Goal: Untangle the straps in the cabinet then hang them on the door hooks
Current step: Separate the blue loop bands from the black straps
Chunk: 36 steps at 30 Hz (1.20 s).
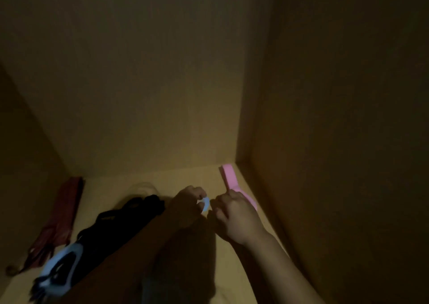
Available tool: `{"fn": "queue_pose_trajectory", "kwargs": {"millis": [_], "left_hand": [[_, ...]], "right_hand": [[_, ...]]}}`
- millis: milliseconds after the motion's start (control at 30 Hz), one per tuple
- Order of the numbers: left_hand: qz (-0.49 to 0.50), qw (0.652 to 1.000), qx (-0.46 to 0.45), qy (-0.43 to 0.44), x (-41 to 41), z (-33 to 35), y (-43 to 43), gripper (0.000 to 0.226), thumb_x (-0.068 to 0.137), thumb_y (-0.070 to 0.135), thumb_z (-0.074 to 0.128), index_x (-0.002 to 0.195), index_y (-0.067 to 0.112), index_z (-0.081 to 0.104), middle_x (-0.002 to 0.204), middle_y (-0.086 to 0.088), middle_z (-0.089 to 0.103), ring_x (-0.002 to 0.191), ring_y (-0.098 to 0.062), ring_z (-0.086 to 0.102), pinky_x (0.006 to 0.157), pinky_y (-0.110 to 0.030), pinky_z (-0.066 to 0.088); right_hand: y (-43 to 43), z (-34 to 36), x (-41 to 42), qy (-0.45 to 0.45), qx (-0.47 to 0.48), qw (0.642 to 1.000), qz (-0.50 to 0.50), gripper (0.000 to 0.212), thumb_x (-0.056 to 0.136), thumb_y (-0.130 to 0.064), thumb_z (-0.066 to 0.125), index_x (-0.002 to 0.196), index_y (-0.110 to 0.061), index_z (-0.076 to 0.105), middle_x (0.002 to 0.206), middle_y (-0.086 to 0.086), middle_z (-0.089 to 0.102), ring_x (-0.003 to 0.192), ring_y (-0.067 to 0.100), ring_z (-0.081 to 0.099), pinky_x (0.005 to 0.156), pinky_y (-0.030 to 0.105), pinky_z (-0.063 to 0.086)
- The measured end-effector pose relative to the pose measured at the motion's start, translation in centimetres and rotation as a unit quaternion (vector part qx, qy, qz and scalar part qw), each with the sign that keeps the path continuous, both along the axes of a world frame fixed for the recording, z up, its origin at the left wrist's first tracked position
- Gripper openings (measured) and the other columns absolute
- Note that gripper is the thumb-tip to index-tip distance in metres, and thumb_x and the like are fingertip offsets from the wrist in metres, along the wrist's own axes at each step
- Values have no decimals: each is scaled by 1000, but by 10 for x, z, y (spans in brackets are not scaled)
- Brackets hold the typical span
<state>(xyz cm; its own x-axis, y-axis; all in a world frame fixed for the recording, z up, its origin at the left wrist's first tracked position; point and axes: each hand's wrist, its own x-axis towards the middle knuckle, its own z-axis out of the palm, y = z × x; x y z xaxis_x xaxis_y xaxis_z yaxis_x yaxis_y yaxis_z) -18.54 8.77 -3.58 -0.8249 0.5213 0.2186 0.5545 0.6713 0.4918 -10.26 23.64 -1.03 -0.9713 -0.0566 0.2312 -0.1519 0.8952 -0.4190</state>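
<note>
Inside a dim wooden cabinet, both my hands meet over the shelf. My left hand (189, 201) and my right hand (234, 213) each pinch a small pale blue strap piece (205, 205) between them. A pink strap (232, 179) lies flat along the right wall, partly hidden under my right hand. A black strap bundle (130, 218) lies left of my left arm, ending in a light blue and black part (60, 269) near the front. A dark red strap (60, 215) lies at the far left.
The cabinet's back wall (151, 95) and right side wall (336, 118) close the space in. The yellowish shelf floor (130, 185) shows behind the hands. The light is very low, so details are hard to make out.
</note>
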Motion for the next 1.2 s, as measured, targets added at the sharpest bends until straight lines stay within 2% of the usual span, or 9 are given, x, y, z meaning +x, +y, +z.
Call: {"fn": "queue_pose_trajectory", "kwargs": {"millis": [167, 267, 333, 500, 633, 767, 967, 1100, 1200], "left_hand": [[24, 990, -10, 139, 47, -7, -63, 21, 70, 17, 46, 86, 13, 60, 75, -8, 64, 71, -24, 63, 64, -38, 57], [68, 974, 39, 215, 80, 2, -79, 15, 69, 19, 52, 79, 10, 58, 76, -11, 63, 81, -16, 48, 72, -34, 44], [135, 962, 17, 235, 92, -3, -95, 25, 71, 24, 54, 93, 13, 57, 95, -10, 60, 95, -18, 46, 85, -32, 45], [273, 952, -127, 48, 113, -18, -130, 79, 72, 72, 36, 133, 23, 46, 132, -22, 51, 120, -46, 48, 85, -63, 44], [283, 955, -87, 12, 132, -10, -130, 82, 71, 65, 31, 135, 17, 47, 135, -19, 51, 121, -42, 49, 95, -62, 39], [301, 948, -101, 19, 143, -15, -138, 60, 80, 54, 46, 114, 8, 62, 106, -15, 66, 100, -36, 61, 90, -54, 46], [271, 961, -51, 23, 155, -18, -136, 61, 87, 53, 27, 107, 9, 64, 95, -13, 62, 81, -29, 59, 71, -35, 46], [277, 961, -7, 7, 159, -11, -140, 48, 85, 39, 34, 104, 6, 63, 101, -13, 58, 82, -28, 58, 75, -35, 47], [277, 960, 29, -11, 162, -8, -142, 60, 80, 47, 29, 115, 8, 58, 109, -12, 55, 90, -28, 56, 76, -31, 43]], "right_hand": [[-42, -13, 13, -29, -34, 992, 120, 39, 80, -39, 37, 88, -9, 61, 89, 9, 59, 84, 23, 53, 70, 40, 47], [-72, -19, 24, -7, -30, 983, 180, 43, 76, -39, 33, 78, -5, 61, 77, 12, 58, 74, 28, 54, 59, 35, 41], [-90, -22, 30, -17, -39, 981, 191, 45, 78, -42, 33, 85, -8, 61, 80, 10, 56, 76, 26, 53, 61, 32, 36], [-118, -27, 53, 9, -69, 984, 165, 22, 87, -34, 50, 99, -19, 60, 92, 1, 56, 89, 20, 54, 69, 26, 38], [-132, -33, 62, -26, -67, 986, 153, 22, 85, -33, 48, 96, -17, 58, 97, 1, 53, 91, 23, 55, 68, 25, 35], [-136, -35, 67, -61, -45, 992, 103, 28, 84, -40, 52, 102, -19, 53, 90, -6, 42, 91, 20, 53, 66, 27, 34], [-139, -32, 73, -94, 21, 992, 76, 26, 88, -36, 46, 101, -15, 53, 99, 3, 51, 95, 23, 53, 67, 28, 34], [-139, -32, 72, -41, -104, 992, 54, 19, 90, -22, 46, 73, -15, 49, 72, -2, 47, 69, 21, 49, 53, 25, 29], [-136, -17, 70, -63, -298, 953, -6, 29, 90, -15, 45, 63, -15, 38, 59, -2, 40, 56, 14, 38, 52, 28, 27]]}}
